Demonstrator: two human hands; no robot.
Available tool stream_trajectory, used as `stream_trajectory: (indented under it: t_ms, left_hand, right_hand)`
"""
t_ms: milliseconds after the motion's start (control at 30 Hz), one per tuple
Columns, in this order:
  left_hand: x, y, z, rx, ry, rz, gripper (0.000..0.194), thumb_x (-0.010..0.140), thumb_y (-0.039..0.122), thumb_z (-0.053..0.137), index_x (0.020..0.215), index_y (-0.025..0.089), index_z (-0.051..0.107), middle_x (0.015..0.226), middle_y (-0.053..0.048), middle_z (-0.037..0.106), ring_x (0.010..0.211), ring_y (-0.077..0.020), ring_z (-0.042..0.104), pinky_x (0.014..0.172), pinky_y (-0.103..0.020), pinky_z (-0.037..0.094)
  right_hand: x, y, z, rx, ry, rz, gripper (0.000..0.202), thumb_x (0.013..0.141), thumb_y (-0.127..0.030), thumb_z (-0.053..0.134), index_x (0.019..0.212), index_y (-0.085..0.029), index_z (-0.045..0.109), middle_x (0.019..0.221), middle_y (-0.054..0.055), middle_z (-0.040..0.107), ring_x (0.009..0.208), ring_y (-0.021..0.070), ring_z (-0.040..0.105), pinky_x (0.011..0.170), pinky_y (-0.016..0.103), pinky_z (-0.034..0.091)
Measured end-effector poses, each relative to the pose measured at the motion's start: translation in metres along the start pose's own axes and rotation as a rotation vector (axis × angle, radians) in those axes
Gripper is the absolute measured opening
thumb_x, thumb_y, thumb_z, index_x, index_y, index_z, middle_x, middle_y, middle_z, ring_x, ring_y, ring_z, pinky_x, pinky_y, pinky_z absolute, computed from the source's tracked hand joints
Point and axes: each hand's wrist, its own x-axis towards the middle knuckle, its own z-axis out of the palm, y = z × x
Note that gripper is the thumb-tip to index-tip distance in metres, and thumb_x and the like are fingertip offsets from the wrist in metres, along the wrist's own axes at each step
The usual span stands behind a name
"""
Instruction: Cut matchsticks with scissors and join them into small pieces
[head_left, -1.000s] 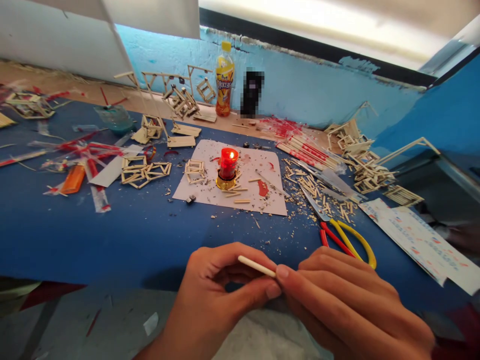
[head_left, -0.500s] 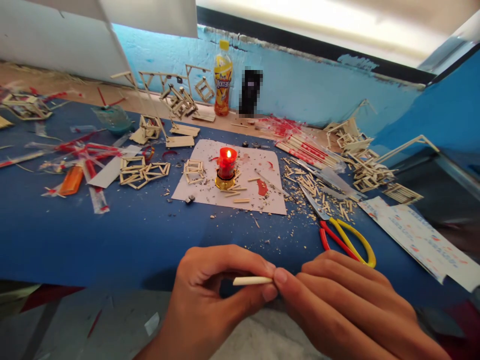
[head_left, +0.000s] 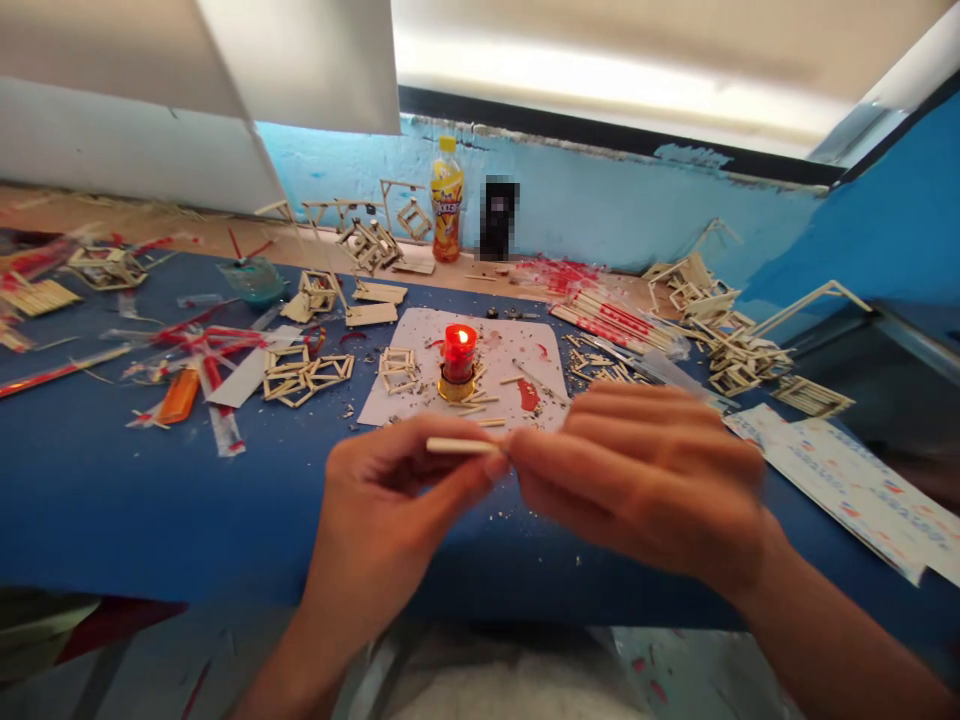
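A short pale wooden stick (head_left: 459, 446) lies level between my two hands above the table's near part. My left hand (head_left: 397, 510) pinches it between thumb and forefinger, its blunt left end sticking out. The fingers of my right hand (head_left: 637, 470) are closed at the stick's right end, which they hide; this hand is slightly blurred. Just beyond my hands burns a red candle (head_left: 460, 352) on a gold base, standing on a pale paper sheet (head_left: 405, 415) strewn with stick pieces. A small stick frame (head_left: 398, 370) sits on the sheet's left side.
Joined stick frames (head_left: 306, 376), an orange lighter (head_left: 178, 396) and torn red-and-clear wrappers lie at left. Packed sticks (head_left: 607, 318), cut bits (head_left: 600, 362) and a printed white strip (head_left: 832, 490) are at right. A drink bottle (head_left: 447, 205) stands against the blue wall.
Both hands have risen and moved forward toward the candle with the stick, the right hand turning. The scissors are now covered by the right hand. The view has tilted up a little.
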Motion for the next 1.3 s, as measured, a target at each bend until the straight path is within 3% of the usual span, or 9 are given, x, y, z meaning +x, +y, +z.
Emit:
stream_trajectory:
  t_ms: [100, 233, 400, 500, 767, 900, 1067, 1133, 1300]
  left_hand:
    - [0.031, 0.003, -0.005, -0.002, 0.008, 0.099, 0.012, 0.080, 0.015, 0.090, 0.076, 0.025, 0.085, 0.078, 0.004, 0.084, 0.073, -0.0132, 0.077, 0.069, -0.019, 0.063]
    - [0.062, 0.004, -0.020, -0.016, 0.138, 0.069, 0.009, 0.079, 0.018, 0.091, 0.078, 0.023, 0.084, 0.075, 0.004, 0.081, 0.071, -0.0113, 0.075, 0.074, -0.019, 0.063]
    - [0.066, 0.000, -0.036, -0.024, 0.164, -0.001, 0.009, 0.076, 0.020, 0.093, 0.076, 0.021, 0.084, 0.072, 0.002, 0.081, 0.068, -0.0118, 0.076, 0.069, -0.018, 0.063]
    - [0.056, 0.001, -0.035, -0.038, 0.143, -0.049, 0.012, 0.072, 0.018, 0.094, 0.070, 0.019, 0.083, 0.072, 0.000, 0.081, 0.063, -0.0127, 0.076, 0.064, -0.019, 0.065]
    - [0.023, 0.011, -0.025, -0.174, -0.075, -0.275, 0.009, 0.075, 0.021, 0.095, 0.072, 0.021, 0.087, 0.069, -0.002, 0.083, 0.055, -0.0135, 0.078, 0.056, -0.016, 0.064]
    - [0.012, 0.011, -0.021, -0.348, -0.297, -0.430, 0.015, 0.078, 0.031, 0.095, 0.076, 0.019, 0.086, 0.063, -0.001, 0.079, 0.050, -0.0112, 0.075, 0.052, -0.013, 0.061]
    - [0.002, 0.011, -0.006, -0.488, -0.446, -0.606, 0.022, 0.076, 0.037, 0.096, 0.076, 0.018, 0.085, 0.059, -0.001, 0.077, 0.044, -0.0102, 0.072, 0.045, -0.013, 0.058]
    - [-0.002, 0.011, 0.000, -0.511, -0.490, -0.661, 0.025, 0.074, 0.040, 0.097, 0.076, 0.018, 0.085, 0.057, -0.001, 0.076, 0.041, -0.0103, 0.071, 0.043, -0.013, 0.057]
    - [-0.010, 0.012, 0.006, -0.476, -0.533, -0.675, 0.029, 0.075, 0.043, 0.096, 0.076, 0.016, 0.083, 0.058, -0.003, 0.077, 0.043, -0.0124, 0.073, 0.042, -0.013, 0.053]
  right_hand:
    - [0.031, 0.025, 0.007, -0.058, -0.003, -0.092, 0.021, 0.101, -0.018, 0.064, 0.082, -0.020, 0.074, 0.063, -0.004, 0.063, 0.058, 0.0099, 0.052, 0.060, 0.026, 0.043]
    - [0.054, 0.064, 0.019, -0.072, -0.028, 0.079, 0.018, 0.095, -0.018, 0.063, 0.084, -0.020, 0.077, 0.061, -0.004, 0.062, 0.057, 0.0097, 0.054, 0.061, 0.027, 0.039]
    - [0.048, 0.115, 0.035, -0.061, -0.162, 0.211, 0.020, 0.095, -0.011, 0.057, 0.085, -0.016, 0.073, 0.069, 0.000, 0.065, 0.060, 0.0113, 0.051, 0.062, 0.029, 0.036]
    - [0.034, 0.125, 0.042, -0.045, -0.250, 0.259, 0.022, 0.099, -0.015, 0.054, 0.084, -0.017, 0.070, 0.067, 0.000, 0.064, 0.058, 0.0120, 0.047, 0.060, 0.030, 0.032]
    - [-0.002, 0.116, 0.039, -0.086, -0.350, 0.370, 0.046, 0.102, -0.028, 0.058, 0.056, -0.020, 0.057, 0.049, 0.000, 0.053, 0.049, 0.0140, 0.045, 0.057, 0.034, 0.025]
    - [-0.008, 0.097, 0.025, -0.033, -0.251, 0.380, 0.015, 0.098, -0.015, 0.061, 0.102, -0.017, 0.074, 0.099, 0.012, 0.077, 0.084, 0.0232, 0.070, 0.072, 0.034, 0.046]
    - [-0.008, 0.032, -0.005, 0.336, -0.030, 0.247, 0.027, 0.102, -0.025, 0.065, 0.129, -0.022, 0.066, 0.125, 0.007, 0.072, 0.114, 0.0193, 0.070, 0.096, 0.032, 0.056]
    - [-0.010, 0.011, -0.013, 0.510, -0.055, 0.159, 0.035, 0.099, -0.016, 0.067, 0.134, -0.019, 0.065, 0.132, 0.009, 0.072, 0.125, 0.0194, 0.067, 0.105, 0.033, 0.055]
    - [-0.018, 0.001, -0.011, 0.668, 0.012, 0.115, 0.015, 0.100, -0.014, 0.067, 0.112, -0.017, 0.074, 0.102, 0.007, 0.076, 0.090, 0.0157, 0.073, 0.080, 0.029, 0.063]
